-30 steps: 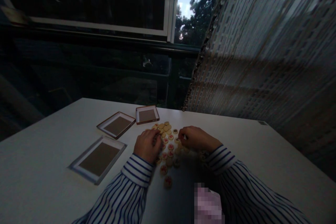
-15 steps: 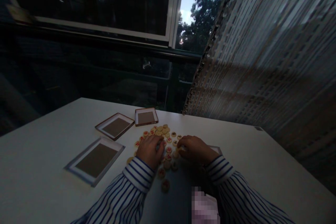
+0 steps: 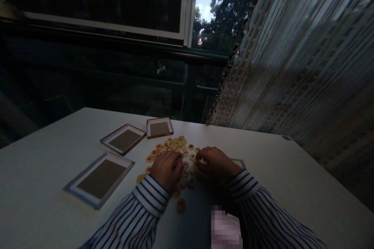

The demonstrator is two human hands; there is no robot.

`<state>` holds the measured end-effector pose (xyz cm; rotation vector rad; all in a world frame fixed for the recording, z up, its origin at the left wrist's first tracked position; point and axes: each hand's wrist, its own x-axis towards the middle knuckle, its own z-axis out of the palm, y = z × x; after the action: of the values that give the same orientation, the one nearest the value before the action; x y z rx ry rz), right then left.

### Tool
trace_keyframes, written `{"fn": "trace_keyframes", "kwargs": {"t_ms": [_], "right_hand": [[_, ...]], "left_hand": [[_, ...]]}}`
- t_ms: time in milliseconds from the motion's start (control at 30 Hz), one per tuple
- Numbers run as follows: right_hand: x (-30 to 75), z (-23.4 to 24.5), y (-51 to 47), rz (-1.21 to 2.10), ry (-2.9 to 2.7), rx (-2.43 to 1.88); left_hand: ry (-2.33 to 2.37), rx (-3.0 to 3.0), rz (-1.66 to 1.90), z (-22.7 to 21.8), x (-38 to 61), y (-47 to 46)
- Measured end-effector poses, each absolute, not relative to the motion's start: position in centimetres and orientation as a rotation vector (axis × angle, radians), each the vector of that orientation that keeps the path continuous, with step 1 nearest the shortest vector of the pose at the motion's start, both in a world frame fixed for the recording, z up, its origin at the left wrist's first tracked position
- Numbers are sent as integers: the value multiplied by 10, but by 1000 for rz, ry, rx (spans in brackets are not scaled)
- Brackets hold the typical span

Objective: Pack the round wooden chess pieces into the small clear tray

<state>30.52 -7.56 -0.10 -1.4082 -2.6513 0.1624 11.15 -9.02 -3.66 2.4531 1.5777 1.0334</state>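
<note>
Round, pale wooden Chinese chess pieces (image 3: pixel 180 204) lie loosely spread on the white table, some showing red or dark characters and others turned blank side up. Over the left part of the spread is my left hand (image 3: pixel 166 168), its fingers curled down and thumb close to the index finger; what they hold, if anything, is hidden. My right hand (image 3: pixel 217 162) is at the right edge of the pieces, thumb and index finger pinched on what looks like a pale Chinese chess piece (image 3: pixel 203 160). Blank pieces (image 3: pixel 178 142) are bunched beyond my left hand.
Three shallow box parts lie left of and behind the pieces: a grey-edged tray (image 3: pixel 128 163), a brown-rimmed tray (image 3: pixel 124 152) and a smaller one (image 3: pixel 160 137). Another pale frame (image 3: pixel 239 162) shows behind my right wrist. A pixelated pink item (image 3: pixel 226 227) is at the near edge.
The view has shifted slightly, moving the table and trays a little left in the picture. Both hands stay among the pieces, with small finger movements only.
</note>
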Motion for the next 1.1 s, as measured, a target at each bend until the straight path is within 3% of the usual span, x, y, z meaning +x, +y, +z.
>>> {"fn": "trace_keyframes", "kwargs": {"t_ms": [333,633,900,1100], "right_hand": [[309,-6,-70,785,-2256,-1226],[300,1,-76,1135,-2081,-1107],[300,-1,-75,1225,-2044,-1086],[300,-2,-74,1091,-2060,-1115]], "left_hand": [[1409,2518,1063,-45,121,-93],[1305,2452,1144,-42,121,-94],[1362,2218,1138,-42,124,-94],[1362,2057,1131,-42,124,-93]]}}
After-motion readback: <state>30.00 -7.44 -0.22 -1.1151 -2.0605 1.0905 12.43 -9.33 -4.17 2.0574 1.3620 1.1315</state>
